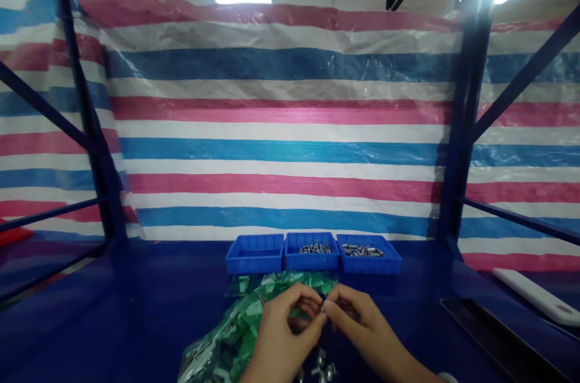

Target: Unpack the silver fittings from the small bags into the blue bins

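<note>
My left hand (283,328) and my right hand (357,325) meet fingertip to fingertip low in the middle of the view. Both are pinched on a tiny part between them (322,308), too small to name. Under the left hand lies a pile of green plastic bags (235,328). A few small metal parts (319,365) lie loose on the blue table just below the hands. Behind the bags stand three blue bins: the left bin (254,253) looks empty, the middle bin (312,250) and the right bin (368,251) hold several small metal pieces.
A striped pink, white and blue tarp (281,123) closes off the back and sides behind dark blue frame posts (455,129). A dark flat tray (493,334) and a white object (539,295) lie at the right on the blue table (149,310).
</note>
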Demonstrator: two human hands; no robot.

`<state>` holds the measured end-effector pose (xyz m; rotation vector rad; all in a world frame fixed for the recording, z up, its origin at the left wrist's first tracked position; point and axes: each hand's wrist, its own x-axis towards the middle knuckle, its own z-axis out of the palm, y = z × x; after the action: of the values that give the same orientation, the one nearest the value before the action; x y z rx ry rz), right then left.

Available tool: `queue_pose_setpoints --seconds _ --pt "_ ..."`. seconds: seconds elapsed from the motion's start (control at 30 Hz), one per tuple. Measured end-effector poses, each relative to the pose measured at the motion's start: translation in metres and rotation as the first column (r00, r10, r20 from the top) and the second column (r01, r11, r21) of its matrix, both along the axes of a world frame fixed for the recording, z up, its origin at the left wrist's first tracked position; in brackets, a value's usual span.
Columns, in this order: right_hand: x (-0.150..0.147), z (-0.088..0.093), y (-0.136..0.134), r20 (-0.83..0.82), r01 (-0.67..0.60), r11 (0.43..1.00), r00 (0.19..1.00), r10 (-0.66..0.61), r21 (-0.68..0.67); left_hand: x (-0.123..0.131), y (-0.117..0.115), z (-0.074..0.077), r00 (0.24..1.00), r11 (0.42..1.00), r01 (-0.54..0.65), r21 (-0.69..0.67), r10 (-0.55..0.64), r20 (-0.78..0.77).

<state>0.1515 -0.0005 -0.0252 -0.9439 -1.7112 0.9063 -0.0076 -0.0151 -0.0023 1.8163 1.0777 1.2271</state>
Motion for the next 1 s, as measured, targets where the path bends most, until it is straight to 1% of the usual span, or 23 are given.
queue_pose_setpoints --seconds 0.1,0.13,0.2,0.27,0.33,0.4,0.47,0.57,0.67,0.73,0.9,1.0 --pt "-0.001 -0.002 0.005 -0.029 -0.083 0.995 0.996 0.082 -0.047 -0.001 0.009 0.006 1.000 0.993 -0.009 0.116 0.012 -0.023" --pt "-0.001 -0.003 0.006 -0.034 -0.091 0.995 0.995 0.089 -0.052 0.000 0.016 0.010 0.999 0.984 -0.014 0.179 0.021 -0.034" --pt "-0.001 -0.004 0.008 -0.020 -0.067 0.997 0.998 0.067 -0.046 0.003 0.039 0.023 0.995 0.946 -0.026 0.322 0.056 -0.086" --pt "0.000 -0.004 0.009 0.045 -0.013 1.000 0.999 0.013 -0.010 0.007 0.067 0.039 0.973 0.894 -0.028 0.447 0.128 -0.195" --pt "0.001 -0.005 0.008 0.163 0.026 0.997 0.986 -0.036 0.067 0.010 0.092 0.050 0.956 0.882 -0.018 0.471 0.153 -0.249" --pt "0.001 -0.006 0.007 0.275 0.032 0.988 0.959 -0.073 0.152 0.010 0.103 0.054 0.941 0.879 0.007 0.477 0.156 -0.301" --pt "-0.001 -0.008 0.006 0.355 -0.004 0.979 0.932 -0.071 0.205 0.004 0.100 0.049 0.923 0.875 0.048 0.482 0.145 -0.355" --pt "-0.005 -0.010 0.005 0.408 -0.054 0.974 0.912 -0.042 0.222 -0.010 0.077 0.034 0.894 0.865 0.106 0.490 0.133 -0.428" --pt "-0.010 -0.009 0.002 0.409 -0.015 0.972 0.909 -0.085 0.236 -0.022 0.056 0.020 0.891 0.869 0.103 0.483 0.135 -0.434" --pt "-0.014 -0.009 0.002 0.420 0.011 0.971 0.900 -0.115 0.241 -0.026 0.049 0.014 0.906 0.879 0.073 0.471 0.139 -0.399" --pt "-0.018 -0.012 0.005 0.467 -0.044 0.970 0.881 -0.075 0.238 -0.024 0.043 0.008 0.929 0.904 0.031 0.426 0.132 -0.347" --pt "-0.009 -0.009 0.010 0.376 -0.041 0.981 0.926 -0.034 0.191 -0.022 0.037 0.007 0.946 0.921 0.027 0.388 0.101 -0.308"
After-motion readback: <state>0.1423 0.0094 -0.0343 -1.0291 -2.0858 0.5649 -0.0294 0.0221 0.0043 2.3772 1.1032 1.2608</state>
